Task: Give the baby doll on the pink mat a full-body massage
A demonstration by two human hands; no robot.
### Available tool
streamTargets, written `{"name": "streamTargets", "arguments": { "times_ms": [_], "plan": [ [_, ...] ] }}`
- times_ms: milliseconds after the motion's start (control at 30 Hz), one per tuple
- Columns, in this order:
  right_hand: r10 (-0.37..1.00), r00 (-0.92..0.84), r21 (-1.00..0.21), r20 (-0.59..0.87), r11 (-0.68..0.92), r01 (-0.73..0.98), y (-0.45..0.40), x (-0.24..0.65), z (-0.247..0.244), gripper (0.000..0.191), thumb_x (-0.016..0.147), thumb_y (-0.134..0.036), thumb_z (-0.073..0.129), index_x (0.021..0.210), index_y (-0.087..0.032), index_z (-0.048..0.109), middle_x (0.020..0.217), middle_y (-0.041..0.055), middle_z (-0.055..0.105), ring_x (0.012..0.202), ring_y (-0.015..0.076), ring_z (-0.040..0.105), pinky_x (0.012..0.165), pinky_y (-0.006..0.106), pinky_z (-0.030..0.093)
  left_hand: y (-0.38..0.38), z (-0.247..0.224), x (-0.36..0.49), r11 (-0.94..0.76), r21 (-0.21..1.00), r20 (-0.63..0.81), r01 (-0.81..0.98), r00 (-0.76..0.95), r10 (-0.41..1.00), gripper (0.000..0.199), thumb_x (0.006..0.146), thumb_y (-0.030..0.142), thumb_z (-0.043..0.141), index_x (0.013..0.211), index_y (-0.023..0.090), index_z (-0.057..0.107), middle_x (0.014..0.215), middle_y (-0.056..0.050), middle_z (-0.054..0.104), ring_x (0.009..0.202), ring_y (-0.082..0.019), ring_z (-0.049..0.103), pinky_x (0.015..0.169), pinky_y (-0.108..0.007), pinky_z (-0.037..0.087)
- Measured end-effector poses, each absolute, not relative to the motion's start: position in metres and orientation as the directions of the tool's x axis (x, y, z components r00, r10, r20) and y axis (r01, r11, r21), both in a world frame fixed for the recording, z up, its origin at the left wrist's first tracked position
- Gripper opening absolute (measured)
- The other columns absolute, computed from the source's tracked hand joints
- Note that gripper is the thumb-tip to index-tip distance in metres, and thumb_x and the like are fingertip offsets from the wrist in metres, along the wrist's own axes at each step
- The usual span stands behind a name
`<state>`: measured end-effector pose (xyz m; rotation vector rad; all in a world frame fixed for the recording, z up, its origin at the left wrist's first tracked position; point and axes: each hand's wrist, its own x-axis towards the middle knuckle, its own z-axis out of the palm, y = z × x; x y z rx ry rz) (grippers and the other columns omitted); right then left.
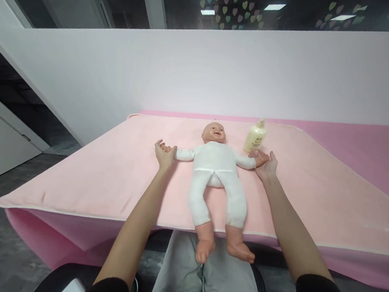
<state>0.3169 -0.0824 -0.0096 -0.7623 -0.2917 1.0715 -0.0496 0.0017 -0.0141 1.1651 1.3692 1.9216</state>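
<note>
A baby doll (216, 159) in a white cloth suit lies on its back on a pink blanket (110, 175). Its head points to the far side, its arms are spread, and its bare feet hang over the near edge. My left hand (165, 157) is closed around the doll's hand on the left, which it mostly hides. On the other side, my right hand (266, 170) cradles the doll's other hand (262, 159), with fingers beneath and behind it and the thumb raised. Just beyond my right hand stands a pale yellow pump bottle (255, 137).
The blanket covers a table with a darker pink cloth (377, 157). A white wall (221, 71) with windows above closes off the back. My lap in grey trousers (183, 277) is under the near edge. At bottom left, a white object (72, 289) lies on something black.
</note>
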Motion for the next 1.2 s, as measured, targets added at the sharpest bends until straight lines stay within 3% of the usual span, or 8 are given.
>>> {"name": "streamTargets", "arguments": {
  "times_ms": [167, 300, 433, 533, 700, 833, 1000, 1200],
  "plan": [
    [0.804, 0.576, -0.725, -0.147, 0.309, -0.616, -0.070, 0.324, -0.018, 0.045, 0.097, -0.041, 0.020, 0.088, -0.020, 0.059, 0.094, 0.0076, 0.068, 0.085, 0.0131, 0.066, 0.076, 0.030, 0.057, 0.008, -0.019, -0.057, -0.261, 0.872, 0.441, 0.415, -0.432, 0.787, 0.035, 0.064, 0.019, 0.070, 0.097, 0.021, 0.062, 0.102, -0.007, 0.054, 0.099, -0.024, 0.054, 0.096, -0.038, 0.039],
    [0.691, 0.707, -0.795, -0.149, 0.342, -0.502, -0.064, 0.325, -0.023, 0.037, 0.096, -0.038, 0.029, 0.079, -0.021, 0.058, 0.078, 0.0041, 0.067, 0.073, 0.0114, 0.067, 0.071, 0.027, 0.058, 0.008, -0.018, -0.059, -0.256, 0.810, 0.492, 0.528, -0.373, 0.786, 0.010, 0.072, 0.017, 0.061, 0.078, 0.022, 0.067, 0.097, -0.009, 0.061, 0.108, -0.030, 0.053, 0.104, -0.046, 0.031],
    [0.582, 0.803, -0.861, -0.125, 0.339, -0.380, -0.063, 0.320, -0.024, 0.025, 0.092, -0.032, 0.038, 0.077, -0.021, 0.055, 0.066, 0.0001, 0.065, 0.061, 0.0107, 0.066, 0.062, 0.024, 0.058, 0.003, -0.013, -0.055, -0.275, 0.748, 0.568, 0.605, -0.368, 0.736, 0.007, 0.073, 0.020, 0.065, 0.068, 0.023, 0.067, 0.101, -0.008, 0.066, 0.125, -0.035, 0.042, 0.109, -0.053, 0.016],
    [0.578, 0.808, -0.881, -0.113, 0.317, -0.351, -0.065, 0.316, -0.023, 0.021, 0.090, -0.030, 0.041, 0.076, -0.021, 0.054, 0.062, -0.0015, 0.065, 0.057, 0.0109, 0.066, 0.057, 0.022, 0.057, -0.003, -0.009, -0.048, -0.358, 0.717, 0.625, 0.599, -0.323, 0.711, 0.009, 0.073, 0.025, 0.070, 0.064, 0.024, 0.066, 0.100, -0.007, 0.067, 0.126, -0.034, 0.041, 0.110, -0.051, 0.013],
    [0.555, 0.821, -0.887, -0.136, 0.300, -0.350, -0.068, 0.311, -0.016, 0.024, 0.090, -0.026, 0.039, 0.072, -0.021, 0.054, 0.057, -0.0018, 0.064, 0.055, 0.0117, 0.066, 0.058, 0.023, 0.058, -0.014, -0.006, -0.031, -0.490, 0.706, 0.649, 0.512, -0.191, 0.736, 0.019, 0.068, 0.028, 0.076, 0.057, 0.024, 0.062, 0.081, -0.006, 0.066, 0.113, -0.033, 0.049, 0.110, -0.049, 0.016],
    [0.570, 0.806, -0.879, -0.161, 0.289, -0.380, -0.071, 0.308, -0.011, 0.024, 0.088, -0.020, 0.039, 0.071, -0.020, 0.056, 0.055, -0.0018, 0.063, 0.056, 0.0127, 0.066, 0.061, 0.025, 0.059, -0.023, -0.008, -0.017, -0.608, 0.647, 0.681, 0.460, 0.010, 0.732, 0.016, 0.072, 0.024, 0.073, 0.060, 0.024, 0.064, 0.072, -0.005, 0.067, 0.099, -0.029, 0.057, 0.109, -0.048, 0.022],
    [0.570, 0.808, -0.880, -0.146, 0.298, -0.369, -0.072, 0.306, -0.010, 0.019, 0.084, -0.019, 0.041, 0.076, -0.018, 0.058, 0.056, -0.0028, 0.063, 0.056, 0.0124, 0.066, 0.063, 0.026, 0.058, -0.029, -0.006, -0.009, -0.704, 0.481, 0.693, 0.523, 0.265, 0.670, 0.016, 0.086, 0.029, 0.059, 0.074, 0.022, 0.067, 0.082, -0.005, 0.071, 0.093, -0.024, 0.058, 0.093, -0.046, 0.042],
    [0.573, 0.806, -0.869, -0.150, 0.313, -0.384, -0.074, 0.303, -0.007, 0.013, 0.077, -0.014, 0.045, 0.075, -0.016, 0.058, 0.058, -0.0012, 0.064, 0.056, 0.0127, 0.065, 0.061, 0.024, 0.057, -0.033, -0.003, -0.009, -0.734, 0.392, 0.684, 0.555, 0.357, 0.636, 0.026, 0.094, 0.032, 0.047, 0.090, 0.020, 0.070, 0.098, -0.006, 0.073, 0.094, -0.023, 0.056, 0.086, -0.043, 0.048]
  ]
}}
